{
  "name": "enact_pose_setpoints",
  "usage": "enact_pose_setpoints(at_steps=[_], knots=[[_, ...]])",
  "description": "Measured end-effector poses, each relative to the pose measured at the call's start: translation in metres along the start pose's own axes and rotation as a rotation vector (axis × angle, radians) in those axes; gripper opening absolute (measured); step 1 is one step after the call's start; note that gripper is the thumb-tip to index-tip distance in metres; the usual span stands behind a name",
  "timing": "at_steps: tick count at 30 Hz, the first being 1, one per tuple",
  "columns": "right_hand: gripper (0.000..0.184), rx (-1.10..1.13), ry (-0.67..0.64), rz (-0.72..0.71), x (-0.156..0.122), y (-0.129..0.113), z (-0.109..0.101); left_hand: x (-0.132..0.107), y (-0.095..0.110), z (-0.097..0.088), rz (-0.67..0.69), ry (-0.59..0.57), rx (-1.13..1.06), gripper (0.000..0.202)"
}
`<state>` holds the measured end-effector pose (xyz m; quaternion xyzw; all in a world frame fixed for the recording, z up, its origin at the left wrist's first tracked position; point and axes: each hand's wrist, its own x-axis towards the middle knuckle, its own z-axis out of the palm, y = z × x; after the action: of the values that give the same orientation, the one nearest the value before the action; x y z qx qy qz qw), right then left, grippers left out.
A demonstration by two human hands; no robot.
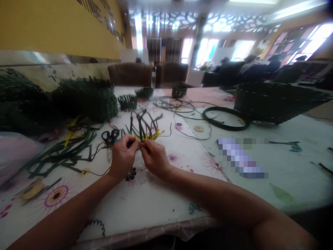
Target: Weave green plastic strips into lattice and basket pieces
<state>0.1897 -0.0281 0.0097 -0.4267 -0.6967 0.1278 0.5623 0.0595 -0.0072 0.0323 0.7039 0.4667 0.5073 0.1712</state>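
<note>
My left hand [122,153] and my right hand [154,158] meet over the flowered tablecloth [145,198], fingers pinched on a small woven piece [144,130] of dark green strips with yellow strands at its base. Loose green strip ends fan upward from it. Black-handled scissors [110,136] lie just left of my left hand.
Loose green strips [62,152] spread at the left. Larger green woven baskets [88,99] stand behind, small ones [127,101] farther back, another big one [273,100] at right. A black coil [225,118] and wires lie mid-table. People sit in the distance.
</note>
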Motion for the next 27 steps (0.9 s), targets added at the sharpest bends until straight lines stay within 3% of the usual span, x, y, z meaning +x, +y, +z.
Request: enact_pose_setpoints(at_steps=[5, 9, 15, 27], knots=[[0.016, 0.477, -0.088, 0.445, 0.000, 0.001, 0.003, -0.002, -0.005, 0.003, 0.249, 0.054, -0.053, 0.009], [0.019, 0.791, -0.135, 0.605, 0.001, 0.005, 0.006, 0.001, -0.009, 0.002, 0.452, 0.048, 0.054, 0.009], [0.021, 1.026, -0.203, 0.757, 0.001, 0.014, 0.007, 0.001, -0.011, 0.004, 0.349, -0.032, -0.003, 0.008], [0.008, 1.005, -0.258, 0.899, 0.004, 0.018, 0.007, 0.003, -0.016, 0.005, 0.376, -0.155, 0.023, 0.008]])
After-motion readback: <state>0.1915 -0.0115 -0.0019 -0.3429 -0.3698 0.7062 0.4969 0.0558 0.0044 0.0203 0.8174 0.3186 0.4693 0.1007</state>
